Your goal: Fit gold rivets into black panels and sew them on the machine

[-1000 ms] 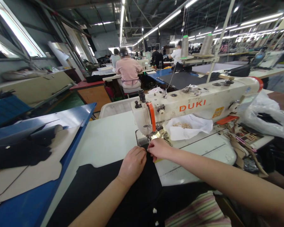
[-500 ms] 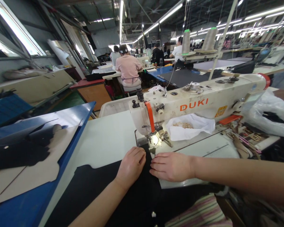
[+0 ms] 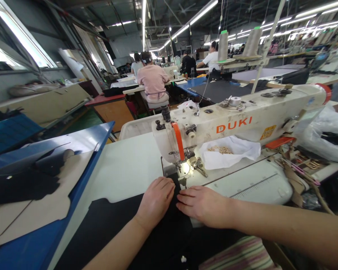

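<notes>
A large black fabric piece (image 3: 112,221) lies on the pale bed of the sewing machine (image 3: 202,123) and hangs toward my lap. Its narrow far end reaches up to the lit needle area (image 3: 183,168). Just in front of the needle, my left hand (image 3: 156,200) rests on the fabric with its fingers curled and closed on it; the fingertips are partly hidden. My right hand (image 3: 204,206) lies at the fabric's right edge, fingers stretched out and touching it. The thumb of that hand is hidden.
A white paper wrap (image 3: 233,155) with small gold-coloured pieces sits behind the needle. On the left, a blue table (image 3: 81,187) bears black and beige cut pieces. Thread cones (image 3: 223,47) stand at the back. A co-worker in pink (image 3: 153,80) sits ahead.
My right hand sits slightly lower and its fingers have shifted a little along the fabric edge. My left hand stays nearly in place. The view has shifted slightly.
</notes>
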Action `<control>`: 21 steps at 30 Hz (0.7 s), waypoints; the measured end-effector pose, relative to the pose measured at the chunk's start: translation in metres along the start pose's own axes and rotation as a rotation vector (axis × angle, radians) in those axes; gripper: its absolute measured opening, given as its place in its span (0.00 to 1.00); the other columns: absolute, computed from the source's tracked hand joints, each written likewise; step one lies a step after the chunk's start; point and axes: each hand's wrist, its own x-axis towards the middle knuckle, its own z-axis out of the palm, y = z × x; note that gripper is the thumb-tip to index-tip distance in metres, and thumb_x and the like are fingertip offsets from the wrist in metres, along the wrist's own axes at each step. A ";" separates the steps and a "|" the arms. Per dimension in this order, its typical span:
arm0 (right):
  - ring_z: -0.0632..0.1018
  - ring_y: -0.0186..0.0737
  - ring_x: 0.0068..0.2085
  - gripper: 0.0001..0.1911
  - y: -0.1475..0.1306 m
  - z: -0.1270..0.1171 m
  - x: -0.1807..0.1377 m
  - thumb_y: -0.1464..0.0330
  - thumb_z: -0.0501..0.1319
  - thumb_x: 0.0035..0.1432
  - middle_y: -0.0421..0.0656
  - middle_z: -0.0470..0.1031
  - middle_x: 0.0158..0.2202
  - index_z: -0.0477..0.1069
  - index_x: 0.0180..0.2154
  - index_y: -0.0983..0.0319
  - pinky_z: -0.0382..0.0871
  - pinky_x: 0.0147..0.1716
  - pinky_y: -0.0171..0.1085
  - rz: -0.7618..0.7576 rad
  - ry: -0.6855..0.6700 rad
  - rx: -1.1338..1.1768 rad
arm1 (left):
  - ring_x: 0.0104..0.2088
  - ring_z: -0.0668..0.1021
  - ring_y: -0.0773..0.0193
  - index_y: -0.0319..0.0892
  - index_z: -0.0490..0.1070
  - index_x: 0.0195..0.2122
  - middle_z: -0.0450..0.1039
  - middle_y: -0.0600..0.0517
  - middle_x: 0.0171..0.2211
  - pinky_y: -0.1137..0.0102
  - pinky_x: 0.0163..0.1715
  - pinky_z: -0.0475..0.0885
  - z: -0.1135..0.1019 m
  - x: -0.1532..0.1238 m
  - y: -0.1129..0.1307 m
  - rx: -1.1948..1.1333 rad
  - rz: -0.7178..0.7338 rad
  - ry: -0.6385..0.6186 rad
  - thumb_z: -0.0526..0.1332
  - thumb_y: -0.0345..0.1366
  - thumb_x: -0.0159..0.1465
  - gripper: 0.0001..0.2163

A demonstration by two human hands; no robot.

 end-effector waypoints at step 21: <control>0.69 0.45 0.53 0.16 0.002 0.011 -0.004 0.70 0.50 0.65 0.47 0.71 0.52 0.66 0.51 0.67 0.65 0.49 0.42 0.028 0.064 0.076 | 0.37 0.74 0.60 0.38 0.70 0.35 0.74 0.49 0.33 0.63 0.43 0.72 0.004 0.004 -0.005 0.133 0.150 -0.027 0.51 0.27 0.66 0.09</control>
